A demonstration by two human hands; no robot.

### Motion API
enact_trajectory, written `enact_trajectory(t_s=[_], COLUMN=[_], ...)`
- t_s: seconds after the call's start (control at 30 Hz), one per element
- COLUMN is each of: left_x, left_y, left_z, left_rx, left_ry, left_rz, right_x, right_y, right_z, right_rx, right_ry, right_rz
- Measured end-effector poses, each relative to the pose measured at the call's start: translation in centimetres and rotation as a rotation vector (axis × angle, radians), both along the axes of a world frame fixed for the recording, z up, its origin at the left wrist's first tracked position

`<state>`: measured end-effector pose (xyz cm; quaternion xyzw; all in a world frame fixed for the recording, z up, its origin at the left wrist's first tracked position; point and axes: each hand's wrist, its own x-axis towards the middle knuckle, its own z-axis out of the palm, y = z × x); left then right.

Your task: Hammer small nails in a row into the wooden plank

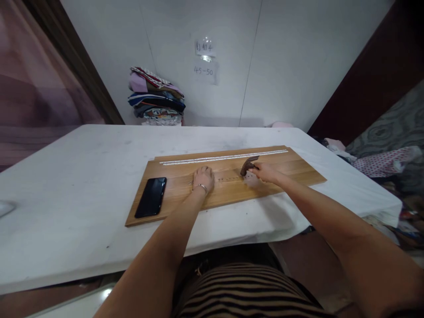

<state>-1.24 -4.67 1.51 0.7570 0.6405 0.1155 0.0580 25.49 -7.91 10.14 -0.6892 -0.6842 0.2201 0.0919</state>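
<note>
A hammer (249, 166) with a dark head is in my right hand (264, 172), its fingers wrapped round the handle. The head is held just over a wooden board (179, 194), near the right end of a row of small nails (228, 179) standing in it. A blurred pale patch lies below the hammer, too unclear to name. On the board, left of the row, rests my left hand (203, 178), wearing a bracelet at the wrist. Its fingers are bent and close together, and the fingertips are hidden. Thin metallic bits (191, 182), apparently loose nails, show at its left side.
A black phone (151, 197) lies on the board's left end. Two white marked strips (225, 157) run along its far side. The table has a white cloth (82, 185). Folded fabrics (157, 97) are stacked behind it, below paper notes (204, 70) on the wall.
</note>
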Motion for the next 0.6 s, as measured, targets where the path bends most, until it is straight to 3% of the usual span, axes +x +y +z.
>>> enact_trajectory(t_s=[0.6], left_x=[-0.04], left_y=[-0.28], left_z=[0.45], left_rx=[-0.027], left_ry=[-0.009], left_rz=[0.008], right_x=[-0.01], right_y=[0.07], right_z=[-0.01], right_rx=[0.001], right_ry=[-0.040], right_rz=[0.012])
